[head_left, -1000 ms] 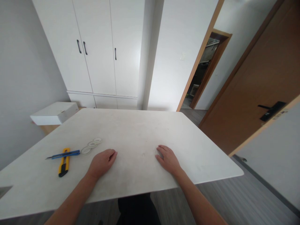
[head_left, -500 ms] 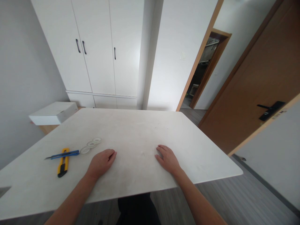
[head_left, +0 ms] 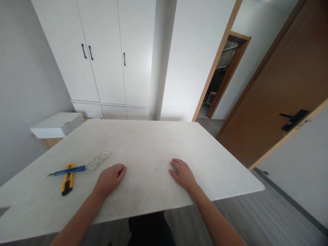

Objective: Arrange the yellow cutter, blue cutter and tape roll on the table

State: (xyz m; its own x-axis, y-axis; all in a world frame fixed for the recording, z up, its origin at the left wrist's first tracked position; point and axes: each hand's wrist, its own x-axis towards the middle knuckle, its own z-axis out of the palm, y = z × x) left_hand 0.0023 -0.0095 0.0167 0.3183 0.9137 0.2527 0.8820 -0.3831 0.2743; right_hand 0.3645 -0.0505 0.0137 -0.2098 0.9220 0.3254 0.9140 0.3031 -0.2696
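My left hand (head_left: 109, 179) rests on the white table (head_left: 143, 143) with its fingers curled in a loose fist, and nothing shows in it. Apart from it, my right hand (head_left: 183, 173) lies palm down, fingers stretched forward and thumb spread, holding nothing. Left of my left hand, three thin pale rings like narrow tape rolls (head_left: 90, 168) overlap in a slanting row. Farther left lies a yellow utility knife (head_left: 67, 186) with a black end. A slim blue craft knife (head_left: 81, 168) rests across it, its pointed tip facing left.
A white box-like cabinet (head_left: 57, 124) stands beyond the table's left edge. White wardrobe doors (head_left: 107, 75) line the back. To the right, a brown door (head_left: 271, 92) with a black handle stands ajar beside a doorway. The table's front edge runs below my forearms.
The view has shifted very slightly, so the scene sits a few pixels farther left. Both hands and the things on the table keep their places.
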